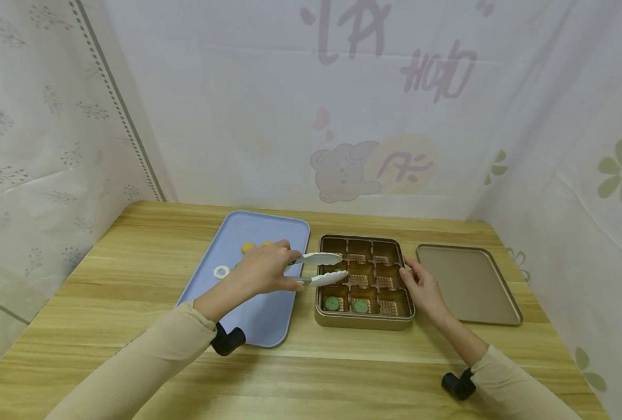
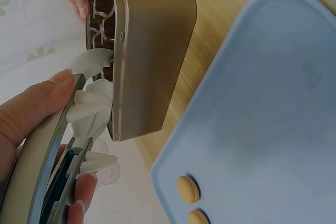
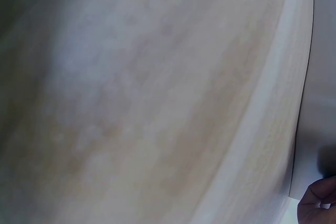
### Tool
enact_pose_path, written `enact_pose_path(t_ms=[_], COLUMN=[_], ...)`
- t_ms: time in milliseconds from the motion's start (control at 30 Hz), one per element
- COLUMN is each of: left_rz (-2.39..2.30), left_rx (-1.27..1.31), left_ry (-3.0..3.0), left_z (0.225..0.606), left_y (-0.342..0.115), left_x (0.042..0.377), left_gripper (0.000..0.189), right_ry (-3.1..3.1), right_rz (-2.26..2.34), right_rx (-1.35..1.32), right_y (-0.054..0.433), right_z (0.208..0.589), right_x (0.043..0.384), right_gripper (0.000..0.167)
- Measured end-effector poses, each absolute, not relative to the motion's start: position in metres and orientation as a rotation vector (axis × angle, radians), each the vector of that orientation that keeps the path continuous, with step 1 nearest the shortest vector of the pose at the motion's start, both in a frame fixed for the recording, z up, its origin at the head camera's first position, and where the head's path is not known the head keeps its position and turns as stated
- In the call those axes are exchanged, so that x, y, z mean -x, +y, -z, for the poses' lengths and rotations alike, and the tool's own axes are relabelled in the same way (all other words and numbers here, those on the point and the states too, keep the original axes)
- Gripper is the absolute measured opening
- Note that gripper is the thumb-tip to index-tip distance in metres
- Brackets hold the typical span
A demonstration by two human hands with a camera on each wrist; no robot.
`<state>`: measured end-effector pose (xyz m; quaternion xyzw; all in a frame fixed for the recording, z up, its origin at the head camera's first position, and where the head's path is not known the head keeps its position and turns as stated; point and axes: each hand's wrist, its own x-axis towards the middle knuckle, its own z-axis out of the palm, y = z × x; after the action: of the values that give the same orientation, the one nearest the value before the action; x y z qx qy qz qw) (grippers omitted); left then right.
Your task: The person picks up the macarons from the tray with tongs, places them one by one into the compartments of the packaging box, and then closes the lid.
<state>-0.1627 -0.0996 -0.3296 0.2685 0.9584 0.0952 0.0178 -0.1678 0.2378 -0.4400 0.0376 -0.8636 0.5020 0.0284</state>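
My left hand (image 1: 265,268) grips a pair of metal tongs (image 2: 39,156) with white scalloped tips. The tips stand apart over the left side of the square gold tin (image 1: 363,321), at its middle row. A brown insert divides the tin into square compartments. Two green macarons (image 1: 332,303) sit in the front row, one in the left compartment and one in the middle. My right hand (image 1: 425,291) holds the tin's right wall, thumb and fingertips at the rim. On the blue tray (image 1: 261,326), yellow macarons (image 2: 188,189) lie beyond my left hand, which partly hides them.
The tin's flat gold lid (image 1: 468,283) lies on the wooden table (image 1: 342,373) to the right. The blue tray is left of the tin, with a white ring (image 1: 221,272), the tongs' end, over it. Patterned cloth (image 1: 269,116) hangs behind and at both sides.
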Motion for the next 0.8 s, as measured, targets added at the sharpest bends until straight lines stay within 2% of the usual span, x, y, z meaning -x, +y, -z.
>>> enact_pose_path(t_ms=[200,467,800], left_rz=[-0.284,-0.387,-0.661], left_rx=[-0.818,-0.787,-0.721], left_ry=[2.978,3.033,3.069], left_z=[0.331,0.343,0.364], left_y=[-0.100,-0.106,-0.129], left_x=[0.162,0.155,0.140], left_gripper=[0.059,0.059,0.065], right_ry=[-2.662,-2.679,-2.663], right_rz=[-1.573,-1.583,-1.542], right_rx=[-0.113,-0.097,-0.113], right_y=[0.237,0.222,0.236], right_z=[0.437,0.408,0.437], right_x=[0.166,0.152,0.166], right_gripper=[0.046,0.042,0.047])
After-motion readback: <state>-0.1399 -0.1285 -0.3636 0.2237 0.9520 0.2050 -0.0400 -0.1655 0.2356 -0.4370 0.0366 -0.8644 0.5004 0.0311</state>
